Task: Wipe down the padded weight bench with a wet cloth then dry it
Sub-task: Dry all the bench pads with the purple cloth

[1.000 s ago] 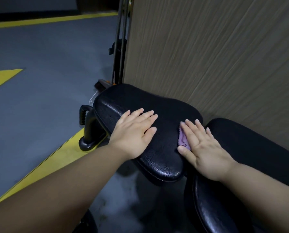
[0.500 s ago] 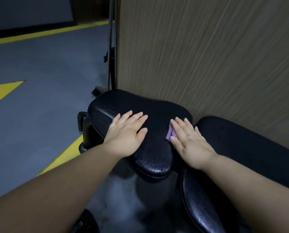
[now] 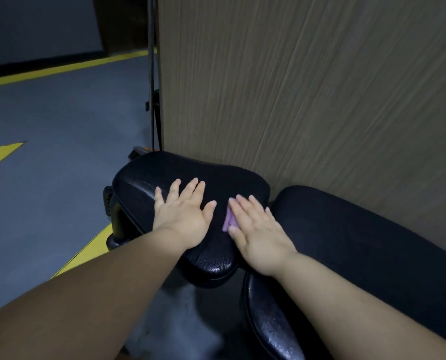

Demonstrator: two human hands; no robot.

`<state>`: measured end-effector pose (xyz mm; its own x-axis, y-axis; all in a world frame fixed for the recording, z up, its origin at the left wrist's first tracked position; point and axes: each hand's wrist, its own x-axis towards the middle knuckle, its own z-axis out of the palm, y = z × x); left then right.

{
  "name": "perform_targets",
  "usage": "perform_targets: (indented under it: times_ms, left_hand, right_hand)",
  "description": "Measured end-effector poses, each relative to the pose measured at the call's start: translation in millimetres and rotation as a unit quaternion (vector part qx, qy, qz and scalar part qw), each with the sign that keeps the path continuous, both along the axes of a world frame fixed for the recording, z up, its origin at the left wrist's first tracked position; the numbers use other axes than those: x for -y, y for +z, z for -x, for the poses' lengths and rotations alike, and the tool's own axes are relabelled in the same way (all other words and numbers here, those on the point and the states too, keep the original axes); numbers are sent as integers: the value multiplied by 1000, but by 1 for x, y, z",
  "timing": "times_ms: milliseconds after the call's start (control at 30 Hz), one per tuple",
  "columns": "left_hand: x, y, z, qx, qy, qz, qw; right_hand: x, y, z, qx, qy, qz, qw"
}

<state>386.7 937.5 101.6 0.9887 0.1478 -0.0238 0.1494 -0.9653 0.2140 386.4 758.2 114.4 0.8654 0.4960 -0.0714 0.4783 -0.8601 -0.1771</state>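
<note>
The bench's black padded seat pad (image 3: 164,175) sits in the middle of the view, its surface glistening. A longer black back pad (image 3: 359,235) runs off to the lower right. My left hand (image 3: 184,213) rests flat on the seat pad with fingers spread. My right hand (image 3: 255,229) presses flat on a small purple cloth (image 3: 228,220) at the seat pad's right side; only a strip of cloth shows beside the fingers.
A wood-grain panel (image 3: 307,87) stands right behind the bench. Grey floor (image 3: 48,157) with yellow lines lies to the left. A black handle and frame leg (image 3: 112,216) stick out under the seat pad's left side. Thin cables (image 3: 153,74) hang along the panel's edge.
My right hand has slid the cloth left across the seat pad, closer to my left hand. The view has tilted so the bench sits lower in frame.
</note>
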Motion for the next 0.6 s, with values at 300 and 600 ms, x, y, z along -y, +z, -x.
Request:
perform_targets:
  times_ms: [300, 600]
  left_hand:
    - [1, -1, -1, 6, 7, -15, 1000]
    - [2, 0, 1, 8, 18, -8, 1000]
  right_hand:
    - [8, -2, 15, 16, 28, -7, 999]
    - [10, -2, 4, 13, 34, 9, 999]
